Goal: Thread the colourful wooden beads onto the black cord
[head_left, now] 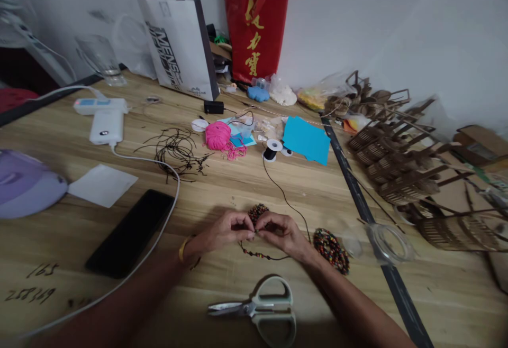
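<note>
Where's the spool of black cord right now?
In the head view, the spool of black cord stands just right of centre, beyond the right hand, between the pink yarn ball on its left and the blue sheets on its right.

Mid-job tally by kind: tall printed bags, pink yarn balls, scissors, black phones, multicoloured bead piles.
White printed bag, red printed bag: 2
Pink yarn ball: 1
Pale-handled metal scissors: 1
Black rectangular phone: 1
Multicoloured middle bead pile, multicoloured right bead pile: 2
Total: 7
</note>
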Tool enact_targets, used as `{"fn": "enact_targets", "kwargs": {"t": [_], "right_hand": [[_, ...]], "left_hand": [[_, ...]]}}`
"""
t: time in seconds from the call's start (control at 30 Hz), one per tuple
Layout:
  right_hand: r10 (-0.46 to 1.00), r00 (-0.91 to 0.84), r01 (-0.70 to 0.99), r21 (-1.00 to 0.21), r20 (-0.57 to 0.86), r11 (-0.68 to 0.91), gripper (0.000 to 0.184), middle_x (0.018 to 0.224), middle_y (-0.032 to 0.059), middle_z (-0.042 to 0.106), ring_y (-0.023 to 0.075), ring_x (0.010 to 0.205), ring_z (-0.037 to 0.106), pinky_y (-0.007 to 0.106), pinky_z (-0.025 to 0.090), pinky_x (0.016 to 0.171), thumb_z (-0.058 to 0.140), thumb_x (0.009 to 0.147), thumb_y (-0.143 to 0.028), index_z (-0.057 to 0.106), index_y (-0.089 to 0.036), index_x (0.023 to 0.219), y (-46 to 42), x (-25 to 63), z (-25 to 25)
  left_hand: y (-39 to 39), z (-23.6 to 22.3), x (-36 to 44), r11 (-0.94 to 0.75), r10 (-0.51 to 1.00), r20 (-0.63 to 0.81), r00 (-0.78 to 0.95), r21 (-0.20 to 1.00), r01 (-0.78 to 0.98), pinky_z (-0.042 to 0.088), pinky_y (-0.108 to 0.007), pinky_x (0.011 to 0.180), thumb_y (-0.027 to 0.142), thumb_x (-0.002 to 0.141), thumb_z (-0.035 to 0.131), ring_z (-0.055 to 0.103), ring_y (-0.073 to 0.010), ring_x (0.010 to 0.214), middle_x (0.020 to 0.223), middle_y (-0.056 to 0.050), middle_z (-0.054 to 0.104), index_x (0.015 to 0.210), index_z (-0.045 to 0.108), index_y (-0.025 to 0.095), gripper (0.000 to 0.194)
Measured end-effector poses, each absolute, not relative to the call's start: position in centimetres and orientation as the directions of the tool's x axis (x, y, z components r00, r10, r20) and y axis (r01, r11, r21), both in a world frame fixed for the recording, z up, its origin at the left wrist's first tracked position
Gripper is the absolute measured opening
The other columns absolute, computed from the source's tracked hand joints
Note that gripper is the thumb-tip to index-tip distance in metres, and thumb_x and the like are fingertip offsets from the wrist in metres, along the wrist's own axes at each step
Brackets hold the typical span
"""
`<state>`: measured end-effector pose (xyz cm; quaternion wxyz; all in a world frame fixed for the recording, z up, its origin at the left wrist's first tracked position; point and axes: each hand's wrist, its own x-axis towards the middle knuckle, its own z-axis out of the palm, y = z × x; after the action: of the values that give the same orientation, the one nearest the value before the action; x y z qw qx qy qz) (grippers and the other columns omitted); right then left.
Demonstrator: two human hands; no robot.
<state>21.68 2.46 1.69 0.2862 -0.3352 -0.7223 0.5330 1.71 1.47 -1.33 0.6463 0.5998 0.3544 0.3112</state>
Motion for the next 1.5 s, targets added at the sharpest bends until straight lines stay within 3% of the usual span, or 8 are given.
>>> {"fn": "enact_targets", "kwargs": {"t": [0.43, 1.5], "right_hand": [[0.754, -0.653, 0.184, -0.951, 0.07, 0.248, 0.017, 0.077, 0.0039, 0.061, 0.0143, 0.073, 0.056, 0.024, 0.044, 0.067, 0.061, 0.084, -0.032, 0.063, -0.015, 0.081, 2.37, 21.73, 2.04], [0.759, -0.651, 0.202, -0.958, 0.023, 0.203, 0.02, 0.079, 0.0051, 0.063, 0.0143, 0.074, 0.056, 0.025, 0.044, 0.067, 0.061, 0.085, -0.034, 0.065, -0.014, 0.083, 2.56, 21.78, 1.93]], "left_hand": [[1.47, -0.69, 1.7, 0.04, 0.826, -0.063, 0.56, 0.998, 0.052, 0.039, -0.019, 0.057, 0.03, 0.076, 0.065, 0.049, -0.0094, 0.061, 0.065, 0.001, 0.057, 0.074, 0.062, 0.011, 0.019], [1.4, -0.64, 1.63, 0.049, 0.821, -0.07, 0.566, 0.997, 0.051, 0.041, -0.019, 0.059, 0.03, 0.076, 0.065, 0.05, -0.0096, 0.062, 0.067, 0.0, 0.058, 0.076, 0.064, 0.011, 0.019]]}}
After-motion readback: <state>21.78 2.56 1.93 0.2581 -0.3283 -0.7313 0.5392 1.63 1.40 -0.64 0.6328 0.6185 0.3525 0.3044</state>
